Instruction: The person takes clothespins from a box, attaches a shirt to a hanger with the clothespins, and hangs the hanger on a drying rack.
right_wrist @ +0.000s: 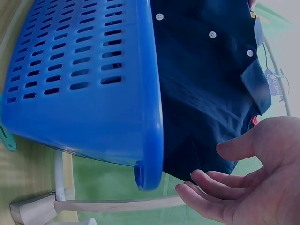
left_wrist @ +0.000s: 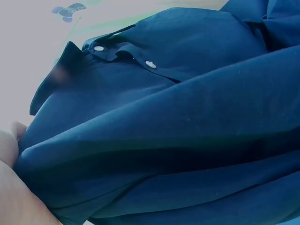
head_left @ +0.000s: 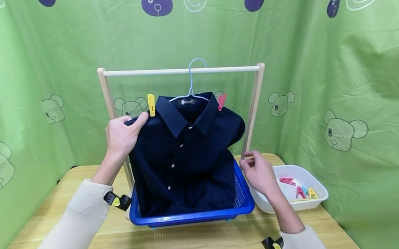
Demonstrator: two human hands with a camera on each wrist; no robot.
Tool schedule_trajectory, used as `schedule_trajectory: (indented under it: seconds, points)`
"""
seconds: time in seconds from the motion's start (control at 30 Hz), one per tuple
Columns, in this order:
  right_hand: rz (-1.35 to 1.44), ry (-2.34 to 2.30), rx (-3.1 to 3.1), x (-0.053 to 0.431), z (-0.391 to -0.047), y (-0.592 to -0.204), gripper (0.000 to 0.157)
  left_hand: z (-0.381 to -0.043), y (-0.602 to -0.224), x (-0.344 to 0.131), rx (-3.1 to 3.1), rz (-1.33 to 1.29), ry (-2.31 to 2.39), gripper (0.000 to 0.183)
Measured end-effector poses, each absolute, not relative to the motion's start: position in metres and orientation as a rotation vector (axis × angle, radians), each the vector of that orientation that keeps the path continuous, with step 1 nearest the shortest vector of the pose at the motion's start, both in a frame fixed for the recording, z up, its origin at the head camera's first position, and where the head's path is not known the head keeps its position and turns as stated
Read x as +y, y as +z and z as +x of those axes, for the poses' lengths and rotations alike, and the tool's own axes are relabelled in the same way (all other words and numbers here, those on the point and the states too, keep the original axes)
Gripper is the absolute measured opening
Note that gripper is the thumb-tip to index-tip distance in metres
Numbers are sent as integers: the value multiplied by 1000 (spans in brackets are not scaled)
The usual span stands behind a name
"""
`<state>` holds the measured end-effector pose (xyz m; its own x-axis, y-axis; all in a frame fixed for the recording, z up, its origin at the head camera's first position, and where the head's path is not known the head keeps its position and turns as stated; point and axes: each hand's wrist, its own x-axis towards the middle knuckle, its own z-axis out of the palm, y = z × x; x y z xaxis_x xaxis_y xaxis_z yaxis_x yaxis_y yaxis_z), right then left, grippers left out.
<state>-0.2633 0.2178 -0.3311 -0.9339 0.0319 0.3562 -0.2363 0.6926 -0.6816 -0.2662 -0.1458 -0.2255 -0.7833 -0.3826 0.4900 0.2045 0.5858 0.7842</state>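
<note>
A dark navy shirt (head_left: pixel 200 154) hangs by a light blue hanger (head_left: pixel 191 80) from the rack's rail, its lower part bunched inside a blue basket (head_left: pixel 193 216). My left hand (head_left: pixel 122 132) pinches the shirt's shoulder between thumb and fingers, just beside a yellow clothespin (head_left: pixel 151 105). A pink clothespin (head_left: pixel 222 102) is clipped on the other shoulder. My right hand (head_left: pixel 259 172), fingers loosely bent and holding nothing, hovers between the basket and a white tub. In the right wrist view, the right hand (right_wrist: pixel 248 176) is close to the shirt's edge; whether it touches cannot be told.
The white tub (head_left: pixel 317 186) on the right holds several loose pink, yellow and blue clothespins (head_left: pixel 302 191). A wooden rack (head_left: pixel 255 107) with a white rail (head_left: pixel 143 72) stands over the basket. Green printed curtain (head_left: pixel 215 34) encloses the wooden table (head_left: pixel 224 238).
</note>
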Motion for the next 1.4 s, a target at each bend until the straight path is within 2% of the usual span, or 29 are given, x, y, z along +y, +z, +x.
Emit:
schedule_trajectory:
  seconds: [0.53, 1.4]
  points:
    - [150, 1115, -2571, 220, -262, -334, 34, -272, -250, -140, -2213, 48, -1256, 64]
    - [149, 1060, -2613, 221, -260, -337, 34, -254, -250, -152, -2318, 16, -1205, 51]
